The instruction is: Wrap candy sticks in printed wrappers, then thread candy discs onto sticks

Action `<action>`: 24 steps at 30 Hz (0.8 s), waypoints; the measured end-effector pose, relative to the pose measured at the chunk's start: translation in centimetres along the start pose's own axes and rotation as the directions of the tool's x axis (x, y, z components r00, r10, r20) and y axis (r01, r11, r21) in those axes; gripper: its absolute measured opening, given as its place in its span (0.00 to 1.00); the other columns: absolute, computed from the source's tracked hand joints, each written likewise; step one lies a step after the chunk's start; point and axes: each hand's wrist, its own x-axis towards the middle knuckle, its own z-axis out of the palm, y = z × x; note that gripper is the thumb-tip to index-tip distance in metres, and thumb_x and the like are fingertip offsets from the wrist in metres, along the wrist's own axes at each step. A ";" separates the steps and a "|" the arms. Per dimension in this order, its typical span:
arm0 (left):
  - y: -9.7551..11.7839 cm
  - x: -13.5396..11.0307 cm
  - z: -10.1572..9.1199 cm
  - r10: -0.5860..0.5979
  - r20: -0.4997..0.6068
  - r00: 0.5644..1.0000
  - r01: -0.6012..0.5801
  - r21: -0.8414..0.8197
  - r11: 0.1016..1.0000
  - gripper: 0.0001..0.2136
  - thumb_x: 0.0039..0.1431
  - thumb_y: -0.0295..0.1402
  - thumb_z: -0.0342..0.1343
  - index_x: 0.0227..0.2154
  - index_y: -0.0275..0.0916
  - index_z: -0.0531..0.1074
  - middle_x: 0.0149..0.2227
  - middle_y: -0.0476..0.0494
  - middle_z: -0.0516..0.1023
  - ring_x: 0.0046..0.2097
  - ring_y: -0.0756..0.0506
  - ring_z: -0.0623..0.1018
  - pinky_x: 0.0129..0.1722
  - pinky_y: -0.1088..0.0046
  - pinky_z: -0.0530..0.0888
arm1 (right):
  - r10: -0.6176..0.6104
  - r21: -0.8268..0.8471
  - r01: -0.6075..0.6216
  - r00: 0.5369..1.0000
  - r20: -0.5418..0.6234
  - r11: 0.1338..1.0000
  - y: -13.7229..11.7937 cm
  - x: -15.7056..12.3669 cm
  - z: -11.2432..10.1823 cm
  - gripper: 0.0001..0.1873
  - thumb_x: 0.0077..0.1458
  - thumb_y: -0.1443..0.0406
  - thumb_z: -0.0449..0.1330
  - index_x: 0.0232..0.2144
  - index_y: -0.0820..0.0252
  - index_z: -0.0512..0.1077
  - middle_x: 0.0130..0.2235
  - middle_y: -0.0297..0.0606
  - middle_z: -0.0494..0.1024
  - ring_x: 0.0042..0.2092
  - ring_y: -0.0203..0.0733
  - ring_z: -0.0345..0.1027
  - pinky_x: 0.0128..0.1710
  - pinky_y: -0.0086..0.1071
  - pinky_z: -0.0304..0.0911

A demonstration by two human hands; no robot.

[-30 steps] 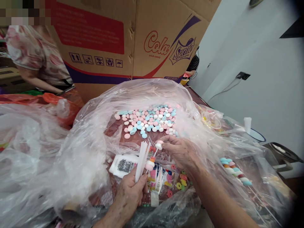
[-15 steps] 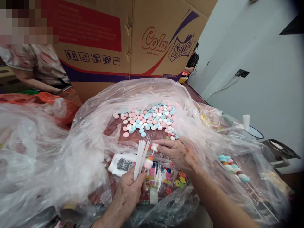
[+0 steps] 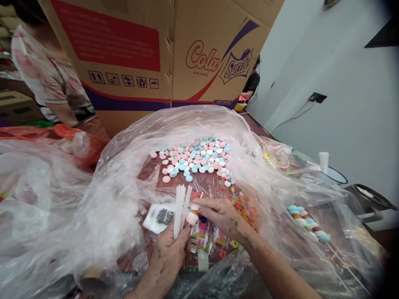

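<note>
Left hand point(image 3: 168, 251) grips white sticks point(image 3: 180, 211) and, beside them, the candy skewer point(image 3: 191, 219); right hand point(image 3: 222, 218), pinch unclear, touches its top candy point(image 3: 194, 206). Gentle, straight pressure should prevent splitting.

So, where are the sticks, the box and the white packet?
Sticks point(image 3: 178, 211): head view, middle of the held bundle.
Box point(image 3: 166, 68): head view, middle of its printed front.
White packet point(image 3: 162, 216): head view, on its dark print.

Candy skewer point(image 3: 191, 218) (white sticks point(image 3: 180, 207) alongside) in hands point(image 3: 167, 251)
</note>
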 end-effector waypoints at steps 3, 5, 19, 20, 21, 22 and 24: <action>0.1 -0.2 0.2 -0.020 -0.008 1.000 0.020 -0.042 0.999 0.17 0.50 0.48 0.62 0.29 0.38 0.72 0.14 0.56 0.68 0.11 0.56 0.55 0.11 0.79 0.48 | -0.034 -0.022 0.032 0.993 -0.115 0.999 -1.3 2.0 -1.7 0.18 0.63 0.56 0.55 0.48 0.55 0.78 0.45 0.37 0.82 0.46 0.45 0.75 0.47 0.37 0.69; 0.1 -0.3 0.3 -0.030 -0.005 1.000 0.030 -0.080 0.996 0.19 0.48 0.50 0.62 0.30 0.38 0.71 0.14 0.57 0.68 0.10 0.57 0.55 0.10 0.80 0.48 | -0.066 -0.215 0.023 0.979 -0.193 0.976 -1.9 4.1 -2.2 0.17 0.66 0.59 0.50 0.47 0.58 0.76 0.41 0.38 0.82 0.42 0.42 0.75 0.42 0.33 0.68; 0.3 -0.4 0.1 -0.025 0.047 0.999 0.028 -0.066 0.997 0.17 0.53 0.45 0.60 0.20 0.39 0.65 0.16 0.55 0.69 0.11 0.58 0.56 0.11 0.82 0.49 | -0.035 -0.750 -0.015 0.998 -0.051 0.661 -1.0 13.3 0.9 0.14 0.58 0.70 0.55 0.46 0.59 0.73 0.45 0.46 0.80 0.47 0.48 0.71 0.45 0.35 0.62; 0.6 -0.5 0.2 -0.029 0.043 0.999 0.032 -0.070 0.997 0.17 0.54 0.45 0.60 0.20 0.39 0.65 0.16 0.55 0.69 0.11 0.58 0.56 0.12 0.81 0.49 | -0.044 -0.742 -0.002 0.998 -0.042 0.670 -0.9 13.1 0.5 0.15 0.59 0.70 0.54 0.46 0.58 0.73 0.45 0.43 0.80 0.46 0.45 0.72 0.44 0.32 0.62; 0.8 -0.6 0.2 -0.032 0.043 0.999 0.035 -0.076 0.997 0.17 0.54 0.45 0.60 0.20 0.39 0.65 0.16 0.55 0.69 0.11 0.58 0.57 0.12 0.81 0.49 | -0.051 -0.736 0.009 0.998 -0.035 0.677 -0.8 12.8 0.1 0.15 0.59 0.70 0.53 0.46 0.57 0.74 0.44 0.41 0.80 0.44 0.43 0.72 0.43 0.31 0.62; 0.9 -0.7 0.2 -0.033 0.044 0.998 0.037 -0.083 0.996 0.16 0.53 0.45 0.60 0.21 0.39 0.66 0.16 0.55 0.69 0.11 0.58 0.57 0.12 0.81 0.50 | -0.055 -0.734 0.016 0.998 -0.029 0.679 -0.6 12.5 -0.2 0.15 0.60 0.70 0.52 0.46 0.58 0.74 0.42 0.39 0.80 0.42 0.42 0.72 0.41 0.30 0.61; 1.0 -0.8 0.3 -0.034 0.041 0.999 0.038 -0.093 0.995 0.15 0.53 0.45 0.60 0.22 0.38 0.67 0.16 0.56 0.69 0.12 0.57 0.59 0.13 0.82 0.50 | -0.060 -0.741 0.024 0.998 -0.022 0.671 0.0 11.7 -0.5 0.13 0.59 0.70 0.52 0.43 0.59 0.74 0.38 0.38 0.80 0.38 0.41 0.71 0.38 0.30 0.60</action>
